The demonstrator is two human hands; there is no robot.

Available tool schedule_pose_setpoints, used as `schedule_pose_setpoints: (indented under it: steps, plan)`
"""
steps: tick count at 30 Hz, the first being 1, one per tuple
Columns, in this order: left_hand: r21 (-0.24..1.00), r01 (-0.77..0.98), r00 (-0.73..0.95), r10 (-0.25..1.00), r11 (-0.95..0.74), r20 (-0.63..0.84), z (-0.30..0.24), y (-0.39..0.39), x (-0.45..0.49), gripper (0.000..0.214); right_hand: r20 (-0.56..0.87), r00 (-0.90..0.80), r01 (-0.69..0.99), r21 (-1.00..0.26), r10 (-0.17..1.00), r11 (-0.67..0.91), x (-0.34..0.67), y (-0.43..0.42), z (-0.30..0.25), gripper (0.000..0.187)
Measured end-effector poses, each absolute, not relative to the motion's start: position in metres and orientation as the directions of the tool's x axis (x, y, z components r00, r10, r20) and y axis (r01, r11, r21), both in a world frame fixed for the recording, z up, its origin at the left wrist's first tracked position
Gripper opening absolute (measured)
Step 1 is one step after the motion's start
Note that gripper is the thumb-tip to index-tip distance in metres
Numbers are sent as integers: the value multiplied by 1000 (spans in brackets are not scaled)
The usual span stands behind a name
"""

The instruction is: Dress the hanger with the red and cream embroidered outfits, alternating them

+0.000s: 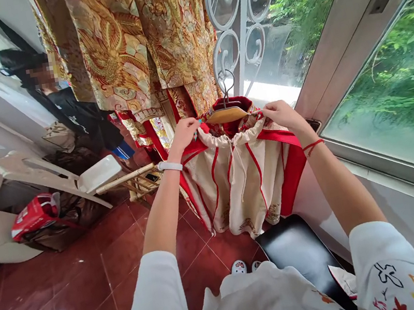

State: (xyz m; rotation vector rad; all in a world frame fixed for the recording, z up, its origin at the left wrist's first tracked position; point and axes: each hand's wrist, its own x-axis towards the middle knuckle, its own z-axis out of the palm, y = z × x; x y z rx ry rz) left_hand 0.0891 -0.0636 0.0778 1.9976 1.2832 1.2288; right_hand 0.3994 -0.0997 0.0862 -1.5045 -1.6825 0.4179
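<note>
Above red tiles (82, 285), a cream garment (231, 182) hangs from both hands' fingers (191, 124) (271, 108).

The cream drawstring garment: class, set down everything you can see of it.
The cream drawstring garment hangs upright in loose folds of soft-looking cloth. Its waistband is gathered, with a pale drawstring dangling at the centre. Narrow red piping runs down it, and darker gold-brown patterning shows near the lower edge. The left hand and right hand pinch opposite ends of the waistband, spreading it before a tan hanger. Its back is hidden.
</note>
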Motion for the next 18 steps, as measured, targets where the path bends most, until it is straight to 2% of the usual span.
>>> schedule_pose_setpoints:
  steps: [2, 4, 9, 13, 15, 18]
  plan:
    - [843, 323, 39, 896, -430, 442, 81, -66, 94, 42, 375, 86, 557, -786, 923, 267, 403, -103, 90, 27]
    - [840, 235, -74, 853, -489, 517, 84, -72, 107, 41, 445, 105, 527, -783, 889, 330, 406, -111, 92, 23]
    - [724, 305, -166, 713, -619, 681, 55, -101, 156, 39, 585, 35, 626, -645, 810, 439, 404, -135, 75, 18]
    - [775, 322, -221, 752, -544, 621, 8, -117, 170, 42, 594, -66, 739, -511, 801, 440, 394, -139, 47, 20]
    - [821, 268, -261, 783, -503, 565, -8, -123, 168, 41, 620, -37, 726, -522, 784, 447, 388, -142, 35, 14]
    - [876, 184, -255, 839, -445, 480, -27, -139, 171, 27, 637, 97, 661, -615, 765, 429, 371, -158, 17, 10]
